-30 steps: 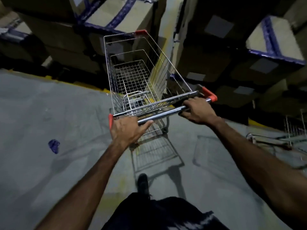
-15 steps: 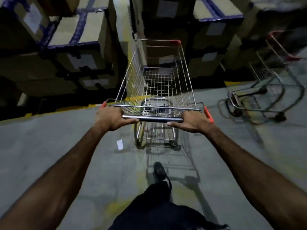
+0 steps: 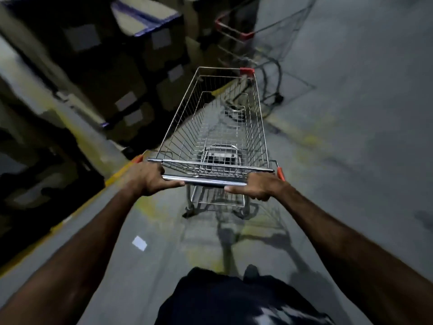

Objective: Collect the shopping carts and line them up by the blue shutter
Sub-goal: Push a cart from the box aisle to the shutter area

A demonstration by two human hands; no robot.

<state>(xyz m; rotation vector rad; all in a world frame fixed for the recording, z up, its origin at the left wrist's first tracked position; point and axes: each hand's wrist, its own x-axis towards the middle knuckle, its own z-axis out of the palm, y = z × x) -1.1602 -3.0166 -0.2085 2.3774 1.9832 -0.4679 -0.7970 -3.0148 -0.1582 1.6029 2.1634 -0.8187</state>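
A: Shopping cart, silver wire with orange-red handle caps point(image 3: 214, 127) – where?
B: On the grey concrete floor point(image 3: 351, 160), nose toward a second, blurred wire cart point(image 3: 255, 48); stacked cardboard boxes point(image 3: 121, 66) on its left
A: Hands?
B: Left hand point(image 3: 150, 178) and right hand point(image 3: 259, 186) both wrapped around its chrome handle bar point(image 3: 203, 180), one at each end

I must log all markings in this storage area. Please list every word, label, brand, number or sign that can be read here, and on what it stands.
No text can be read.
Pale labels on the stacked cardboard boxes: blurred, unreadable.
Plate under the pushed shopping cart: no legible marking.
White scrap on the floor: blank or too small to tell.
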